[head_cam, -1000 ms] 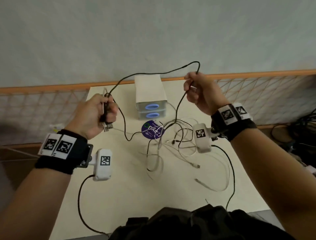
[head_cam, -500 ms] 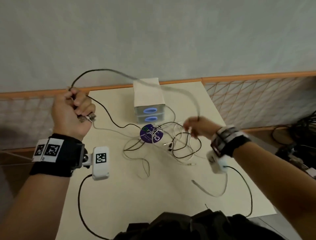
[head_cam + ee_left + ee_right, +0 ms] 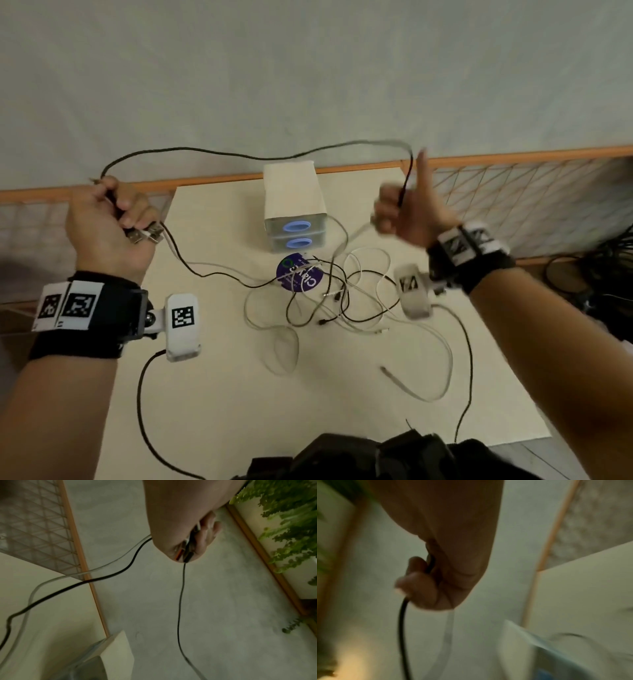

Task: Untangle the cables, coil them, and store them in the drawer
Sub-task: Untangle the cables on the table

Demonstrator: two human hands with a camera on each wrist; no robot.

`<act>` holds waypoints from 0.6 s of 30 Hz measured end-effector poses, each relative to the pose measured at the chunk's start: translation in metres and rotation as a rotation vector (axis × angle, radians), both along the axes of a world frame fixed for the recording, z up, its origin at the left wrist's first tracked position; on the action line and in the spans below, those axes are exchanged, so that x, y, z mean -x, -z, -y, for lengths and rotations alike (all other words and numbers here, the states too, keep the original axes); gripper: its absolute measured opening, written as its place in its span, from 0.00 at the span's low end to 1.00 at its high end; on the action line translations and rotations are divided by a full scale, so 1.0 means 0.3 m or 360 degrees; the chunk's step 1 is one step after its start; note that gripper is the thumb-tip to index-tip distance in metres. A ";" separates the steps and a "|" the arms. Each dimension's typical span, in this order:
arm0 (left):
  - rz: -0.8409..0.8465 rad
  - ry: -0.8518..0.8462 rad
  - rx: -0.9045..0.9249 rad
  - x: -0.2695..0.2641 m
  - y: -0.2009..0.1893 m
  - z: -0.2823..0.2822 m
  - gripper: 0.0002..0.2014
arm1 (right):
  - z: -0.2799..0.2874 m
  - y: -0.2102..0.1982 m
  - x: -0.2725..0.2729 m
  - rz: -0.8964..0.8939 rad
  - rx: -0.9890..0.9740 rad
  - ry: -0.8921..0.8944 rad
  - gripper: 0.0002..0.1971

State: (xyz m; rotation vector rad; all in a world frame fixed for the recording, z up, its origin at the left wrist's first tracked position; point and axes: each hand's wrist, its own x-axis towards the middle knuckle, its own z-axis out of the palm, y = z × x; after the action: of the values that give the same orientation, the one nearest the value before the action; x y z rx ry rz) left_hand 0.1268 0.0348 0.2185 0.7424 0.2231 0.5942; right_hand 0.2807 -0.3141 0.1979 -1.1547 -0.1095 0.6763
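A thin black cable (image 3: pixel 246 157) arcs in the air between both hands, above the drawer unit (image 3: pixel 294 209). My left hand (image 3: pixel 113 212) is raised at the left and grips the black cable (image 3: pixel 180 601) together with several USB plugs (image 3: pixel 145 234). My right hand (image 3: pixel 402 212), blurred, holds the same black cable (image 3: pixel 401 622) in its curled fingers with the thumb up; a white cable (image 3: pixel 447 635) hangs beneath it. A tangle of black and white cables (image 3: pixel 335 291) lies on the table (image 3: pixel 222 394) in front of the small two-drawer unit, both drawers closed.
A purple round sticker (image 3: pixel 299 277) lies under the tangle. A loose white cable end (image 3: pixel 397 377) rests at the right of the table. Orange-framed mesh fencing (image 3: pixel 531 198) borders the table behind and at both sides. Dark cables (image 3: pixel 599 274) pile beyond the right edge.
My right hand rose from the tangle up and to the right, lifting the black cable. My left hand moved outward to the left and stays raised, stretching the cable into a wide arc.
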 end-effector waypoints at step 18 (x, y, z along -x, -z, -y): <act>-0.0256 -0.0086 -0.0147 0.004 0.082 0.056 0.04 | 0.046 0.027 -0.107 0.1623 0.2689 -0.0577 0.16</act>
State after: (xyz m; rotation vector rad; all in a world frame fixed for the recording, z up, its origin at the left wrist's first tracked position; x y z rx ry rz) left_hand 0.1257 0.0181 0.1940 0.8766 0.3671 0.5999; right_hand 0.3126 -0.3278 0.1899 -3.1040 -0.7100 0.3023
